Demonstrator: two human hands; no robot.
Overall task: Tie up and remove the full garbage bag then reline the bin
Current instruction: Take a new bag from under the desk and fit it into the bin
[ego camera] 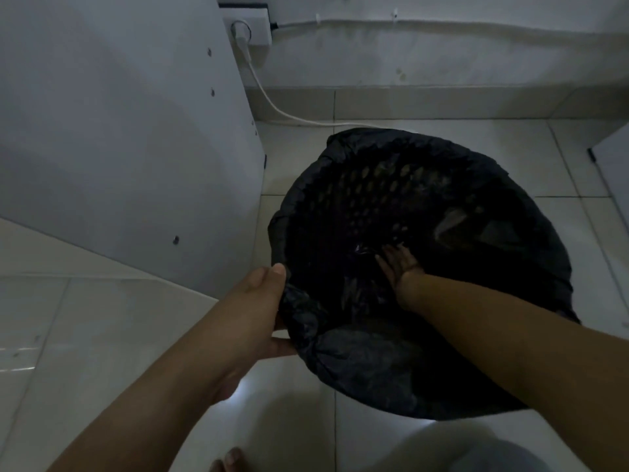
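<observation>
A round dark bin [381, 185] with a perforated wall stands on the tiled floor. A black garbage bag [340, 356] lines it, its edge folded over the rim all the way round. My left hand [262, 301] grips the folded bag edge and rim at the bin's near left side. My right hand [398, 264] reaches deep inside the bin, fingers spread and pressed flat against the bag at the bottom. The bin's inside is very dark, so whatever lies in it is hard to make out.
A white cabinet side [129, 131] stands close to the bin's left. A white cable [272, 103] runs from a wall socket [248, 28] down along the floor behind the bin. A white panel edge [612, 165] is at the right. My toes [231, 461] show at the bottom.
</observation>
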